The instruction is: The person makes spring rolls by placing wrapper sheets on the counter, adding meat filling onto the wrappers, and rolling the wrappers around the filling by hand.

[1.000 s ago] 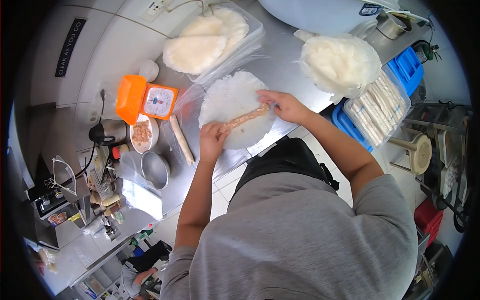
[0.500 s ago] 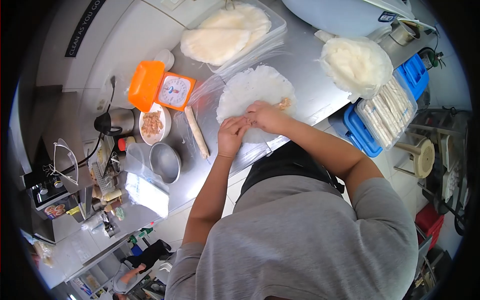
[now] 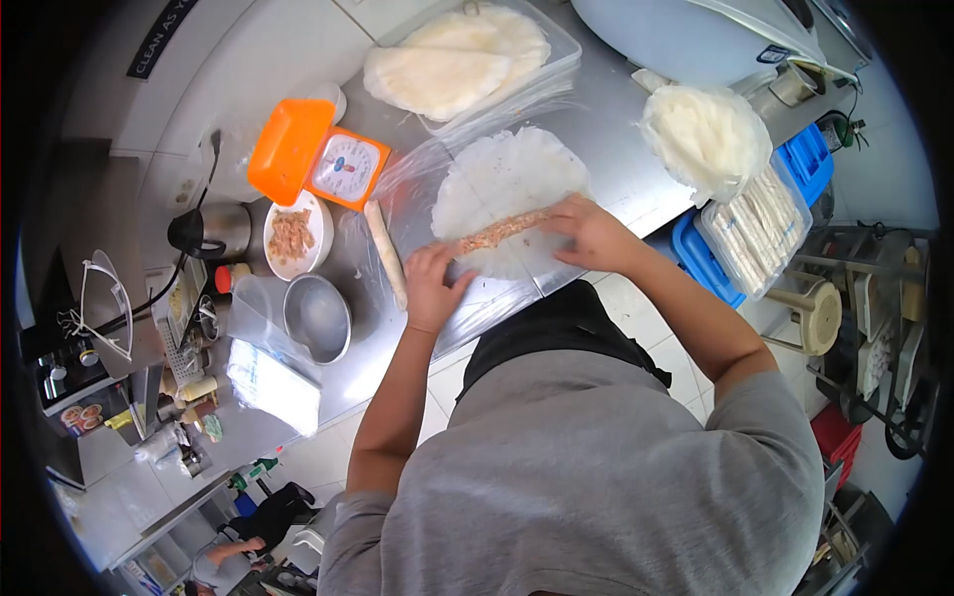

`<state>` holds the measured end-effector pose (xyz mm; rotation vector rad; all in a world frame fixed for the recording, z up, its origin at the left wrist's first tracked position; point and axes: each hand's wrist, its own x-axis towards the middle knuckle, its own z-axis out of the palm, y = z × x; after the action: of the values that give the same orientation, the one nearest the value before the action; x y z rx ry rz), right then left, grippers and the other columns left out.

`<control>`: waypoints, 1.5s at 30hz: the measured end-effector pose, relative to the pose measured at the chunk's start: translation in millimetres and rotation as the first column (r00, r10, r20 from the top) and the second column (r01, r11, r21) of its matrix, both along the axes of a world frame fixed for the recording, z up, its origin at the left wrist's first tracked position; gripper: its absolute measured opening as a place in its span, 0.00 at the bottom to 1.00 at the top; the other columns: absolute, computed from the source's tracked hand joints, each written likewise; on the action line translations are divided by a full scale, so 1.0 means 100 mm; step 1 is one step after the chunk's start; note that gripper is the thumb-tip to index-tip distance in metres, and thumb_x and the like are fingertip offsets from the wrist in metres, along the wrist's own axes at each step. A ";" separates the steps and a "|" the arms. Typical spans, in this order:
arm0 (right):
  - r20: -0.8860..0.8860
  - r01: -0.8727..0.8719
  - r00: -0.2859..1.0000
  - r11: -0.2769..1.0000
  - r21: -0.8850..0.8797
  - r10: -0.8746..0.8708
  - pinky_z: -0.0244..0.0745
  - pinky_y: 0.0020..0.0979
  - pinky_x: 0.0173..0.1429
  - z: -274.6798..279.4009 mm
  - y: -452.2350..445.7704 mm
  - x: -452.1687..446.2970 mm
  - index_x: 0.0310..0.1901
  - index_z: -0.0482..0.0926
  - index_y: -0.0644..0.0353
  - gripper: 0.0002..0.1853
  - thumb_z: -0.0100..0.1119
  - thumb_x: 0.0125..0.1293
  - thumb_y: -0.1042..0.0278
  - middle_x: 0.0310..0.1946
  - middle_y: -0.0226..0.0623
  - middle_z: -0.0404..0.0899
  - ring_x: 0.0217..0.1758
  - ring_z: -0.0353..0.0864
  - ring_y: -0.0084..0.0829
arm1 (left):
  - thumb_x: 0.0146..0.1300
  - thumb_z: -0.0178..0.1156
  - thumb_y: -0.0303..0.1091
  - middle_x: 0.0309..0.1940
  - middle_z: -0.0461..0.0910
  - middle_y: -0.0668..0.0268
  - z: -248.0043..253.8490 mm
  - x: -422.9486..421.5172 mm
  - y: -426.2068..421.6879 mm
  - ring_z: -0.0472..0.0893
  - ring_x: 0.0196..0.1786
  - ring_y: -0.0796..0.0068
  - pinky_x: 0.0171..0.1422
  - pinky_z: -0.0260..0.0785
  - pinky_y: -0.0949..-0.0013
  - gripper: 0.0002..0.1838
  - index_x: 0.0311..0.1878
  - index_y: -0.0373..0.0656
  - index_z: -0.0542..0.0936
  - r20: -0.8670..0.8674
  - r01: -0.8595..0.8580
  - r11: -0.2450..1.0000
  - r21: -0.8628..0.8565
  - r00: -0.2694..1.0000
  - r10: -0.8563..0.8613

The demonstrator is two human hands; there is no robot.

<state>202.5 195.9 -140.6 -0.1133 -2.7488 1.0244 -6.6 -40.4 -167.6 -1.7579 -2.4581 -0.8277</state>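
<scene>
A round white wrapper [image 3: 502,174] lies flat on plastic film on the steel table. Across its near half runs a long strip of minced filling [image 3: 500,231]. My left hand [image 3: 434,283] is at the strip's left end, fingertips touching it and thumb apart. At the opposite end my right hand [image 3: 593,233] touches the filling with its fingers, the thumb spread below. Neither hand grips anything. A rolled wrapper [image 3: 386,253] lies left of my left hand. Further left, a white bowl [image 3: 320,243] holds more minced filling.
An orange kitchen scale [image 3: 348,167] and a metal bowl [image 3: 318,318] stand at left. Stacked wrappers [image 3: 457,65] sit in a clear tray behind. To the right are bagged wrappers [image 3: 706,134] and a container of rolls [image 3: 755,228] near the table edge. A co-worker [image 3: 229,556] is at lower left.
My hands have moved apart, from close together over the filling to its two ends. The filling now shows as one long strip across the wrapper. The view has shifted slightly.
</scene>
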 end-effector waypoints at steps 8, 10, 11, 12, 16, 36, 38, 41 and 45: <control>-0.065 0.055 0.997 0.964 0.259 -0.040 0.67 0.39 0.55 -0.33 0.01 0.23 0.43 0.80 0.58 0.13 0.62 0.53 0.72 0.44 0.34 0.77 0.51 0.74 0.39 | 0.54 0.65 0.33 0.39 0.78 0.67 -0.17 0.34 0.09 0.74 0.51 0.63 0.59 0.60 0.56 0.06 0.34 0.46 0.79 -0.050 0.122 0.992 -0.040 0.991 -0.124; -0.157 0.135 0.983 0.959 0.250 -0.098 0.67 0.40 0.53 -0.28 0.08 0.16 0.40 0.79 0.57 0.11 0.62 0.54 0.72 0.42 0.34 0.77 0.49 0.74 0.39 | 0.56 0.63 0.32 0.38 0.78 0.65 -0.09 0.35 0.13 0.75 0.50 0.61 0.58 0.61 0.56 0.05 0.34 0.45 0.78 -0.002 0.067 0.998 0.004 0.998 -0.067; -0.217 0.193 0.965 0.956 0.222 -0.145 0.67 0.40 0.53 -0.26 0.11 0.12 0.40 0.79 0.57 0.10 0.61 0.55 0.72 0.41 0.35 0.77 0.48 0.74 0.40 | 0.58 0.62 0.31 0.38 0.78 0.64 -0.07 0.33 0.17 0.75 0.50 0.60 0.58 0.61 0.56 0.04 0.35 0.44 0.78 0.013 0.007 0.998 0.060 1.000 -0.008; -0.270 0.250 0.943 0.950 0.187 -0.196 0.67 0.41 0.52 -0.24 0.11 0.08 0.39 0.78 0.57 0.09 0.61 0.55 0.72 0.40 0.35 0.76 0.47 0.75 0.41 | 0.59 0.61 0.30 0.38 0.78 0.63 -0.05 0.31 0.22 0.75 0.50 0.60 0.58 0.61 0.56 0.04 0.36 0.44 0.77 0.035 -0.053 0.992 0.112 0.998 0.049; -0.240 0.421 0.886 0.905 0.061 -0.396 0.67 0.43 0.52 -0.34 0.30 -0.29 0.39 0.79 0.58 0.08 0.60 0.57 0.72 0.40 0.39 0.77 0.46 0.75 0.45 | 0.63 0.57 0.29 0.42 0.79 0.57 -0.12 0.08 0.54 0.75 0.52 0.56 0.59 0.61 0.54 0.04 0.40 0.42 0.77 0.348 -0.320 0.947 0.038 0.892 0.288; -0.049 0.028 0.999 0.987 0.160 -0.020 0.65 0.42 0.56 -0.31 -0.04 -0.62 0.42 0.77 0.55 0.17 0.69 0.52 0.59 0.42 0.36 0.75 0.51 0.72 0.40 | 0.62 0.63 0.38 0.39 0.76 0.62 -0.20 -0.30 1.03 0.75 0.46 0.58 0.52 0.65 0.57 0.11 0.47 0.49 0.82 0.080 0.106 0.987 -0.118 0.992 -0.097; -0.027 -0.031 0.999 0.988 0.153 0.035 0.66 0.42 0.56 -0.39 -0.16 -0.70 0.41 0.77 0.55 0.17 0.69 0.52 0.59 0.42 0.36 0.75 0.52 0.72 0.40 | 0.63 0.61 0.35 0.39 0.75 0.63 -0.09 -0.43 1.27 0.74 0.45 0.60 0.51 0.65 0.59 0.15 0.54 0.56 0.83 0.025 0.177 0.980 -0.096 0.984 -0.175; -0.006 -0.055 0.998 0.982 0.178 0.057 0.66 0.42 0.56 -0.44 -0.31 -0.69 0.40 0.78 0.55 0.17 0.70 0.51 0.59 0.42 0.36 0.75 0.52 0.72 0.40 | 0.63 0.59 0.35 0.37 0.72 0.66 -0.17 -0.50 1.31 0.73 0.44 0.63 0.52 0.65 0.60 0.21 0.59 0.67 0.81 -0.049 0.142 0.967 -0.210 0.987 -0.155; -0.023 -0.059 0.998 0.994 0.093 0.062 0.67 0.41 0.56 -0.37 -0.44 -0.81 0.40 0.78 0.56 0.18 0.70 0.49 0.59 0.42 0.37 0.75 0.52 0.72 0.40 | 0.64 0.58 0.36 0.36 0.69 0.67 -0.19 -0.51 1.33 0.72 0.44 0.64 0.52 0.64 0.61 0.20 0.58 0.68 0.81 -0.077 0.134 0.960 -0.248 0.985 -0.157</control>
<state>121.2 151.7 -177.8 -0.0023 -2.7859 0.9050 -57.2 92.5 -186.5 -2.0246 -2.4809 -0.4508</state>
